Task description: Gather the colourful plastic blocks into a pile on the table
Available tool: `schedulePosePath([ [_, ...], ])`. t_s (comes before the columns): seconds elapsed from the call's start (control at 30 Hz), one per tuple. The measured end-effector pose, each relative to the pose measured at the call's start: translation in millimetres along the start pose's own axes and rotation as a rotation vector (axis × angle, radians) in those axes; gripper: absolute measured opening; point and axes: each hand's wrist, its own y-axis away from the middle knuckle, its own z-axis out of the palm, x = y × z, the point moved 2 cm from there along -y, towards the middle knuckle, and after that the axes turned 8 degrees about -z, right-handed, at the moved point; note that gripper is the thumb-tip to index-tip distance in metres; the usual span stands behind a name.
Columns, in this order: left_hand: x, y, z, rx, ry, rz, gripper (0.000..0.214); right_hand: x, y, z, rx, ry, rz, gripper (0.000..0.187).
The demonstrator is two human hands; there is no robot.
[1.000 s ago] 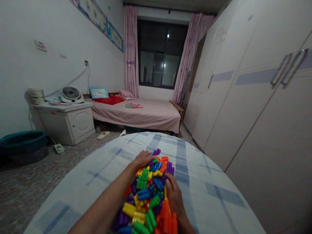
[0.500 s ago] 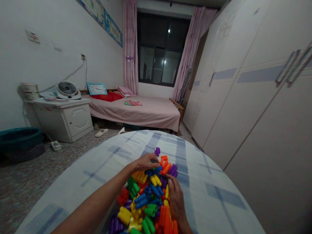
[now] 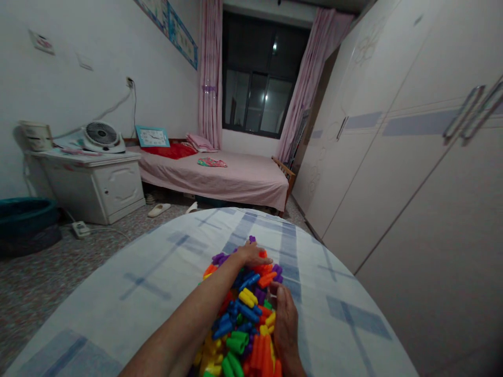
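Observation:
A heap of plastic toy building pieces (image 3: 248, 297) in blue, yellow, green, orange, red and purple lies on the cloth-covered table in front of me. My left hand (image 3: 252, 255) reaches over the far end of the heap, thumb stretched to the right. Its other fingers extend toward a small purple piece (image 3: 252, 239); whether they touch it cannot be told. Along the heap's right side rests my right hand (image 3: 285, 317), fingers extended and cupped against the pieces. My left forearm hides part of the heap's left side.
The round table has a white and blue checked cloth (image 3: 165, 272). Beyond it stands a bed (image 3: 236, 180) with a pink sheet. A white cabinet (image 3: 118, 191) bearing a fan (image 3: 102, 135) is at left, a wardrobe (image 3: 393, 183) at right.
My left hand has moved right and forward over the far end of the heap. Purple and orange pieces now show left of its forearm. My right hand stays beside the heap.

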Motion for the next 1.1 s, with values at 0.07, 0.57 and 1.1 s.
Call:
schedulePosePath([
  [0.07,5,-1,6.0,-0.020,-0.039,0.015,0.077,3,0,0,-0.005,-0.002,0.013,0.046],
  [0.57,-8,-21,-0.3,0.088,-0.075,-0.177,0.083,4,-1,3,0.001,-0.061,0.031,0.045],
  [1.1,22,-22,2.3,-0.011,-0.126,0.067,0.057,8,0,4,0.030,-0.089,0.030,0.040],
])
